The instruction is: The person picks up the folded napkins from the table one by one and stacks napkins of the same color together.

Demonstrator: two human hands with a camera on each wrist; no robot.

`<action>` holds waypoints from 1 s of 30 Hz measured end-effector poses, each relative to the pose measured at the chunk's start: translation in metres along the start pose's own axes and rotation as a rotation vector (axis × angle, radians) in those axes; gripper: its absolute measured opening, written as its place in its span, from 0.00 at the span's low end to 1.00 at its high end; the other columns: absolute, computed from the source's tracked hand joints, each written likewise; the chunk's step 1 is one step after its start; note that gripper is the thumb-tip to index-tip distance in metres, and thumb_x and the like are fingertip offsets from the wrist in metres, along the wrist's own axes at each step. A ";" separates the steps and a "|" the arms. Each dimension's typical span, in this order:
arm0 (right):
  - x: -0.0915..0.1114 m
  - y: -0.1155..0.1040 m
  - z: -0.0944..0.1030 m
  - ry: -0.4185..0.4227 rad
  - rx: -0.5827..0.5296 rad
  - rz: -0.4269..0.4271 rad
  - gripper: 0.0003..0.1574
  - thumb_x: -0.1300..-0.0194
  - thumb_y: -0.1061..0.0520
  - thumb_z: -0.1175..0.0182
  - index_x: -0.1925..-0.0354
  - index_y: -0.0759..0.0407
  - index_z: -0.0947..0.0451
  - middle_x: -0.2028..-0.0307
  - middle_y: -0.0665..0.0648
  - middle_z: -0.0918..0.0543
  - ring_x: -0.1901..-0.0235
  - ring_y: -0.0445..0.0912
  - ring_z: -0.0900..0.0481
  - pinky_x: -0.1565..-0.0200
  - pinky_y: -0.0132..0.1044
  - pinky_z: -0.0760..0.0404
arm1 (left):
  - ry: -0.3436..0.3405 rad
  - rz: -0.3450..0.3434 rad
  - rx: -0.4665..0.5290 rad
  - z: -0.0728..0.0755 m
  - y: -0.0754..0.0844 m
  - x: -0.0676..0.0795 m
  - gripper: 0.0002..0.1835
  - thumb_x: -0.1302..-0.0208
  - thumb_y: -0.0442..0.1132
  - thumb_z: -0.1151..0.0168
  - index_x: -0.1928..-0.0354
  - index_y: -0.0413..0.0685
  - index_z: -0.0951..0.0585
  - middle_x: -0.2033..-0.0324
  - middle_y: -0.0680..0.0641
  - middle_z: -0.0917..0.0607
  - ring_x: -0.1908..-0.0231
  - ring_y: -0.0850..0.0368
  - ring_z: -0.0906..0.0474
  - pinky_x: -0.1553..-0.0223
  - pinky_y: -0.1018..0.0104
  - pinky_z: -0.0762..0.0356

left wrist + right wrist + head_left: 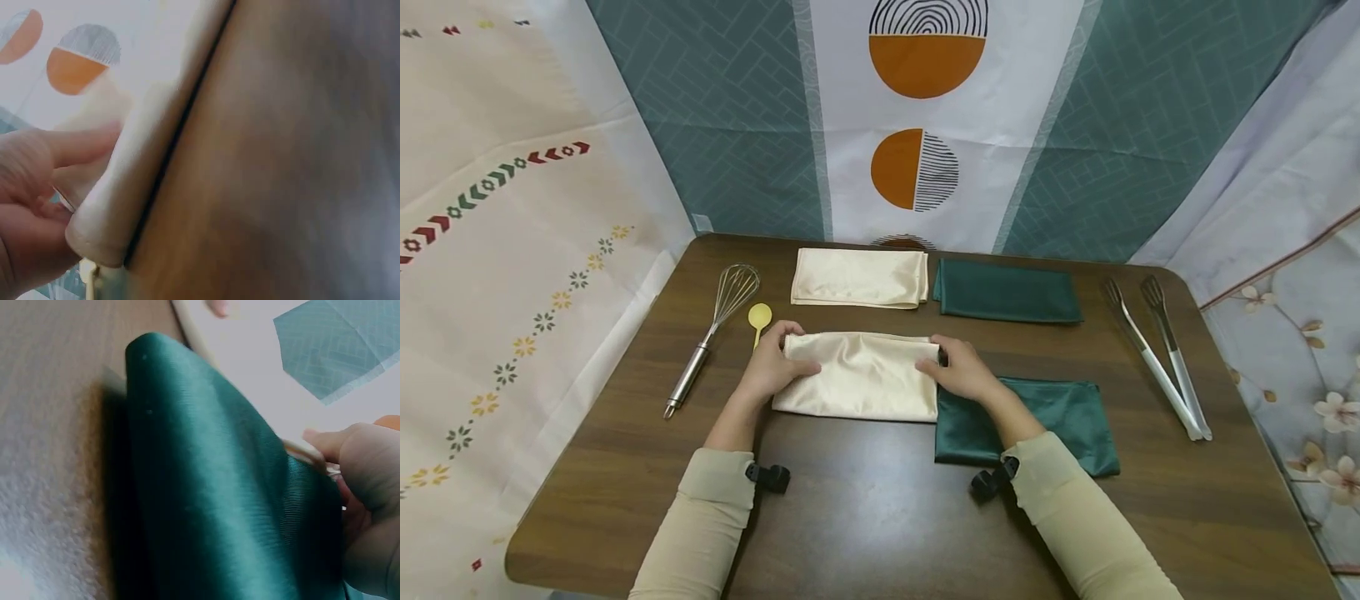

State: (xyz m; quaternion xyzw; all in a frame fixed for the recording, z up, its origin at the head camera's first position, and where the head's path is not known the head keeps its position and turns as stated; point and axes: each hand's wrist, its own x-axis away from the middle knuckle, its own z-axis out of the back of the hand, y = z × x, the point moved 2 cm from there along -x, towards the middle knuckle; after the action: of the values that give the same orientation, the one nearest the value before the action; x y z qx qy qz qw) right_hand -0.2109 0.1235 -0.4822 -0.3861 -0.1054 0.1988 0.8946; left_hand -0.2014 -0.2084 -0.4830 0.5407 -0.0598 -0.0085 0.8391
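Observation:
A folded cream satin cloth (857,379) lies across the middle of the table. Its left end is pinched by my left hand (772,364), thumb on top and fingers at the far edge. My right hand (961,367) pinches the right end in the same manner. Under my right forearm, a folded dark green cloth (1060,412) touches the cream one; in the right wrist view this green cloth (206,481) fills the foreground. In the left wrist view the cream cloth's rolled fold (119,206) sits beside my thumb.
Behind are another folded cream cloth (859,277) and another green one (1009,290). A whisk (711,333) and a yellow spoon (760,317) lie at the left. Whisk-headed tongs (1165,375) are at the right. Patterned fabric hangs around the wooden table (865,517).

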 end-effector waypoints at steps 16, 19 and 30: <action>-0.001 0.003 -0.002 0.107 -0.054 0.069 0.10 0.33 0.55 0.31 0.69 0.58 0.20 0.81 0.48 0.31 0.80 0.42 0.35 0.73 0.35 0.35 | -0.043 0.222 -0.254 0.017 0.003 0.010 0.35 0.45 0.41 0.22 0.39 0.29 0.24 0.55 0.36 0.15 0.54 0.43 0.20 0.52 0.51 0.22; -0.002 0.001 -0.002 0.170 -0.085 0.076 0.08 0.31 0.57 0.34 0.64 0.60 0.19 0.80 0.49 0.28 0.78 0.43 0.33 0.73 0.35 0.34 | 0.002 0.181 -0.169 0.016 0.002 0.008 0.32 0.45 0.37 0.23 0.40 0.31 0.24 0.57 0.37 0.15 0.57 0.46 0.20 0.56 0.58 0.21; -0.006 0.002 -0.004 0.036 -0.041 0.042 0.10 0.41 0.59 0.25 0.63 0.62 0.15 0.75 0.51 0.16 0.76 0.41 0.25 0.71 0.34 0.27 | 0.066 0.120 -0.156 0.009 0.001 0.009 0.33 0.41 0.27 0.30 0.35 0.23 0.30 0.49 0.29 0.17 0.49 0.39 0.18 0.51 0.57 0.18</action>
State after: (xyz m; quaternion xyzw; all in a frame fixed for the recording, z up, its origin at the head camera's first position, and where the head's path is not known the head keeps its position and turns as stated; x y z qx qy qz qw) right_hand -0.2152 0.1193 -0.4862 -0.4100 -0.0850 0.2082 0.8839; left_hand -0.1934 -0.2171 -0.4770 0.4692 -0.0635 0.0547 0.8791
